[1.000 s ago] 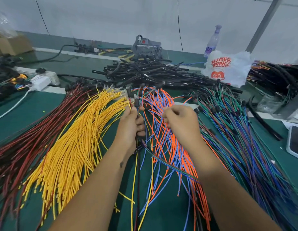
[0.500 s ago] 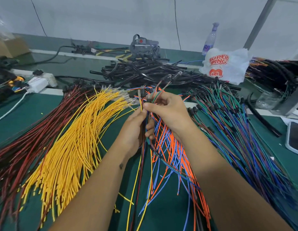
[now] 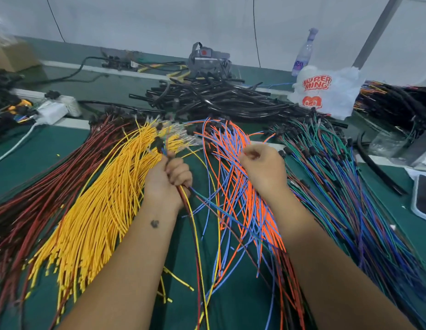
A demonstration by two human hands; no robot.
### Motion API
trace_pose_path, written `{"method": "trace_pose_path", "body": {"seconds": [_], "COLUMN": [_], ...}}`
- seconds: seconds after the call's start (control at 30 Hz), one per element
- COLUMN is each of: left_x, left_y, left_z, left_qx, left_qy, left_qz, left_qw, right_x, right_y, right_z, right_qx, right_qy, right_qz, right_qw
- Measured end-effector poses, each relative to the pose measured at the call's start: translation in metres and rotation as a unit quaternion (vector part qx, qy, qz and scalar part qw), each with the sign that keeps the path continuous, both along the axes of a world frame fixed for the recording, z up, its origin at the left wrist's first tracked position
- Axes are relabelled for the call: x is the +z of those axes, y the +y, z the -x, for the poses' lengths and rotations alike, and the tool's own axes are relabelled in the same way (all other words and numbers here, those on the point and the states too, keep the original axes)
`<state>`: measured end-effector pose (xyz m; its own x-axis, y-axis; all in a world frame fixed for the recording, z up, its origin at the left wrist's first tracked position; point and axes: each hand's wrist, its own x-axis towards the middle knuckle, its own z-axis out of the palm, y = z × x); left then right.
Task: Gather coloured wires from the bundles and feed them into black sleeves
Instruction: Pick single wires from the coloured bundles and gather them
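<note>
My left hand point(image 3: 168, 181) grips a small bunch of gathered wires point(image 3: 197, 234), red, yellow, blue and green, whose ends stick up above the fist. My right hand point(image 3: 263, 167) lies on the orange and blue bundle point(image 3: 227, 141), fingers curled, fingertips pinching wires there. A yellow bundle point(image 3: 100, 198) and a dark red bundle point(image 3: 40, 191) fan out to the left. To the right lies a green, blue and purple bundle point(image 3: 338, 177). The pile of black sleeves point(image 3: 219, 96) lies behind the bundles, beyond both hands.
A white printed plastic bag point(image 3: 326, 89) and a bottle point(image 3: 305, 51) stand at the back right, beside a heap of sleeved harnesses point(image 3: 397, 101). A white power strip point(image 3: 57, 108) and a cardboard box point(image 3: 12, 55) sit at the left. A phone point(image 3: 424, 198) lies at the right edge.
My right hand has left the bunch in my left hand and moved right, back onto the orange and blue bundle. My left hand has kept its grip and shifted slightly left.
</note>
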<state>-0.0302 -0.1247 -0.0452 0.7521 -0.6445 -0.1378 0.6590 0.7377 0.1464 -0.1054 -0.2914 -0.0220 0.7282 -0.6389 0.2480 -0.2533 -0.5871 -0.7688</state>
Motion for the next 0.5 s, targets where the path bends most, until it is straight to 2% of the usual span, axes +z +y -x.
{"method": "trace_pose_path", "body": {"seconds": [0.07,0.13,0.23,0.3,0.4,0.5], "left_x": [0.000,0.003,0.007,0.006,0.004,0.003], "left_y": [0.001,0.000,-0.003,-0.007,-0.011,-0.009], "left_z": [0.000,0.003,0.006,0.006,0.005,0.006], "left_qx": [-0.041,-0.088,-0.114,-0.087,-0.039,-0.007], "left_qy": [-0.001,-0.048,-0.095,-0.085,-0.061,-0.069], "left_qz": [0.026,0.010,-0.080,-0.122,-0.137,-0.135], "left_qw": [0.999,0.995,0.986,0.985,0.988,0.988], "right_x": [-0.001,0.001,0.002,0.002,0.000,-0.001], "right_y": [-0.005,-0.003,0.003,0.007,0.008,0.004], "right_z": [0.003,0.003,0.001,0.000,0.000,0.002], "right_qx": [0.004,0.008,-0.008,-0.005,0.019,0.005], "right_qy": [0.058,0.075,0.128,0.158,0.179,0.123], "right_qz": [0.071,0.119,0.185,0.216,0.215,0.130], "right_qw": [0.996,0.990,0.974,0.964,0.960,0.984]}}
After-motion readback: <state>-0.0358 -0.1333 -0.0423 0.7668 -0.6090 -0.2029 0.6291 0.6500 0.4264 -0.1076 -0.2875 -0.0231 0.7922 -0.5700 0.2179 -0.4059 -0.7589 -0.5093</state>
